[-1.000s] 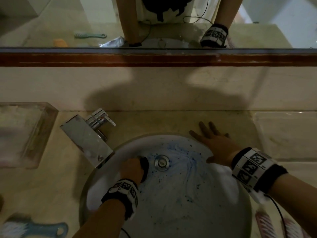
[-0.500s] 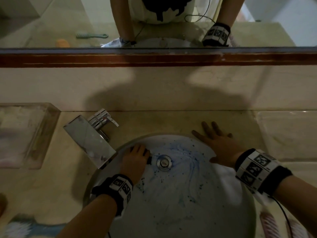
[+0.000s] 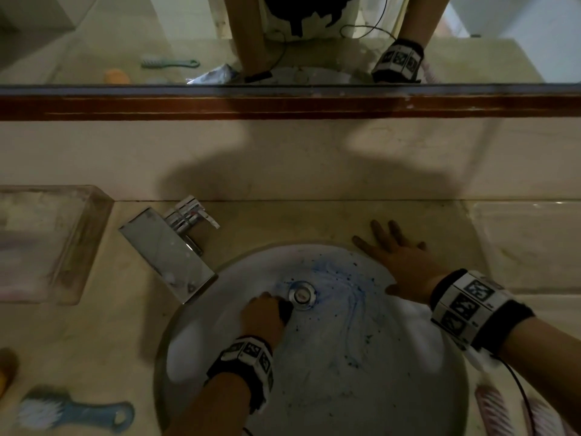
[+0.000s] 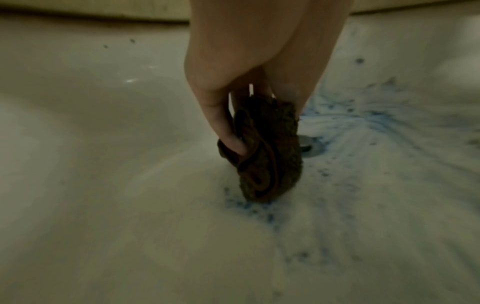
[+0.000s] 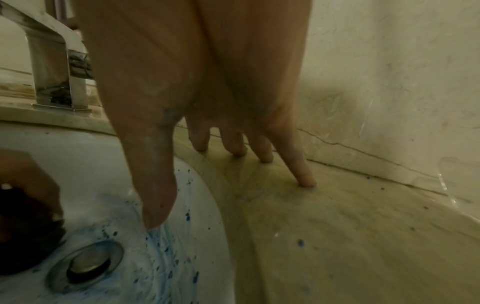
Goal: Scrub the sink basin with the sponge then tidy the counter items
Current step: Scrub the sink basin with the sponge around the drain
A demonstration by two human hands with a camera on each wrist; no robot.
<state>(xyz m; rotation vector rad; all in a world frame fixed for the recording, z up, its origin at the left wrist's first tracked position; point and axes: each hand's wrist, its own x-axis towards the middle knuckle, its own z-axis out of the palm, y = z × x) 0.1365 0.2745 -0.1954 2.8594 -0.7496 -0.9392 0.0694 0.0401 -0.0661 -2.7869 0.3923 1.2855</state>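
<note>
The white round sink basin (image 3: 345,372) is streaked and speckled with blue cleaner around its metal drain (image 3: 302,294). My left hand (image 3: 262,316) is down in the basin just left of the drain, gripping a dark crumpled sponge (image 4: 265,156) whose lower end presses on the basin floor (image 4: 130,205). My right hand (image 3: 397,262) lies flat with spread fingers (image 5: 305,179) on the beige counter at the basin's far right rim, thumb hanging over the basin (image 5: 158,205).
A chrome tap (image 3: 166,250) stands at the basin's upper left. A clear tray (image 3: 47,243) sits on the counter's left, a blue scrub brush (image 3: 72,410) at the near left, pink brushes (image 3: 496,410) at the near right. A mirror (image 3: 283,39) runs along the back wall.
My left hand with the sponge has slid back toward me from the basin's far left side to beside the drain. The right hand has stayed planted on the rim.
</note>
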